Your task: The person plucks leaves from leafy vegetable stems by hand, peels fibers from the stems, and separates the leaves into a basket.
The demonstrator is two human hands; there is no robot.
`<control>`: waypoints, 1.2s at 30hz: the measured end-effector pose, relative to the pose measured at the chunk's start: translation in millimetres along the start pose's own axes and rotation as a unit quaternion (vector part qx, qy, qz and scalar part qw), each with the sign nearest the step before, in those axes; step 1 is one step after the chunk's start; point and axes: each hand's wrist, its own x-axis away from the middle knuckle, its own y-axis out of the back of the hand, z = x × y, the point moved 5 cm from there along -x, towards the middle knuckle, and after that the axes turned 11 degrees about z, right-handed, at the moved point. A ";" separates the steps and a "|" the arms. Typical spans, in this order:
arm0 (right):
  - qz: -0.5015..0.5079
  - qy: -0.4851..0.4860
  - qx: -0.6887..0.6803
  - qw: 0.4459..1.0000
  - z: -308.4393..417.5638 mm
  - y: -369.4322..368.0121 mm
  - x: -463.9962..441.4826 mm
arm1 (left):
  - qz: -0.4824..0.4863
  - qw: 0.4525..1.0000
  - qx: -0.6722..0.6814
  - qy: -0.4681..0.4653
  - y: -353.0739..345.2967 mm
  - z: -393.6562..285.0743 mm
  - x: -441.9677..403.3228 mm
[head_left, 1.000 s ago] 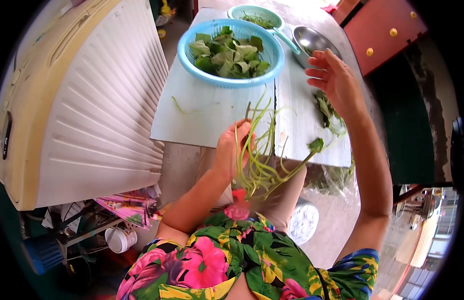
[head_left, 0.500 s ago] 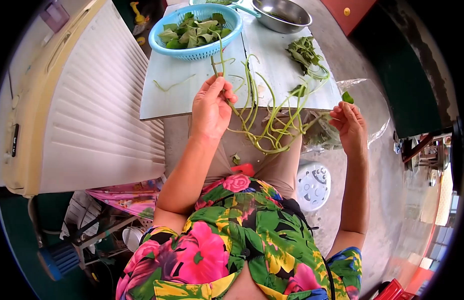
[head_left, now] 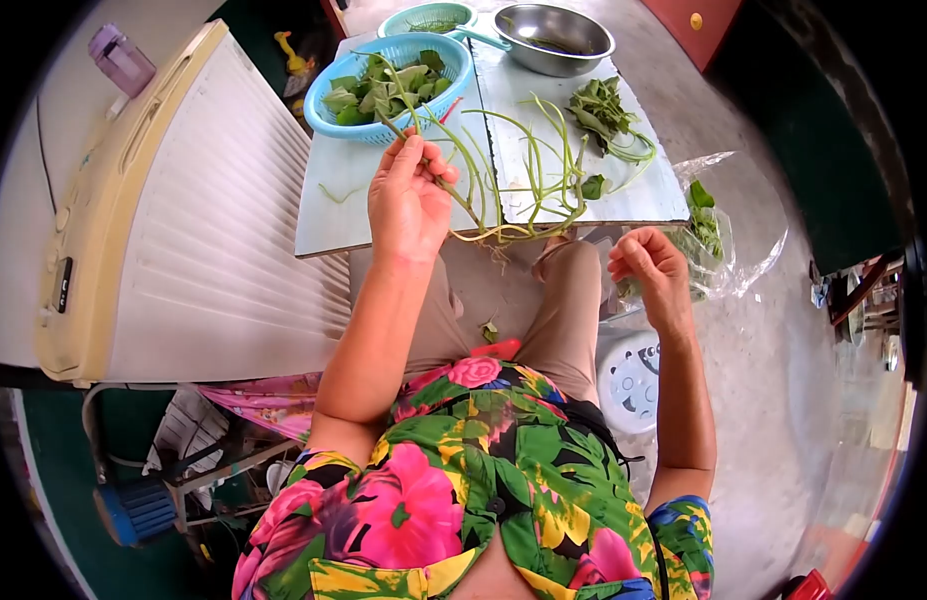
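Observation:
My left hand (head_left: 411, 195) pinches the thick end of a green vine (head_left: 531, 165) near the front edge of the pale table (head_left: 328, 220). The vine's thin stalks spread to the right over the table edge, with fine roots hanging below. My right hand (head_left: 653, 275) is closed just off the table's front right corner; whatever its fingers hold, if anything, is too small to make out. Beyond my left hand, a blue basket (head_left: 333, 125) holds loose green leaves (head_left: 383, 88). A bunch of leafy stems (head_left: 600, 108) lies on the table's right side.
A steel bowl (head_left: 553, 62) and a green strainer (head_left: 383, 24) stand at the table's back. Right of the table is a clear plastic bag (head_left: 728, 262) with greens. A white ribbed appliance (head_left: 213, 220) stands left; a round stool (head_left: 631, 385) is below my right hand.
My right hand first came down from above the table to the vine's far end, then drew slightly left, apart from the vine. My left hand still holds the vine, now nearer the basket.

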 end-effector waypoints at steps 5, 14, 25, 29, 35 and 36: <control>0.089 -0.091 0.029 0.991 -20.9 -27.3 -17.0 | -0.011 1.000 -0.005 0.001 -2.6 9.4 -21.2; 0.024 -0.084 -0.040 0.995 -55.9 -38.0 -93.6 | 0.002 0.999 -0.036 0.032 19.0 42.1 -64.3; 0.053 -0.079 0.202 0.975 4.9 -9.3 -119.5 | 0.138 0.697 -0.702 -0.049 56.8 58.2 -113.4; -0.088 0.300 0.202 0.928 140.3 3.4 -97.1 | 0.088 0.668 -0.726 -0.136 47.2 48.8 -95.4; 0.027 0.501 0.576 0.646 234.0 -44.2 -59.1 | 0.125 0.632 -0.728 -0.235 29.1 32.5 -33.6; 0.047 0.488 0.613 0.619 231.8 -54.0 -59.3 | 0.129 0.632 -0.728 -0.233 30.9 31.0 -19.9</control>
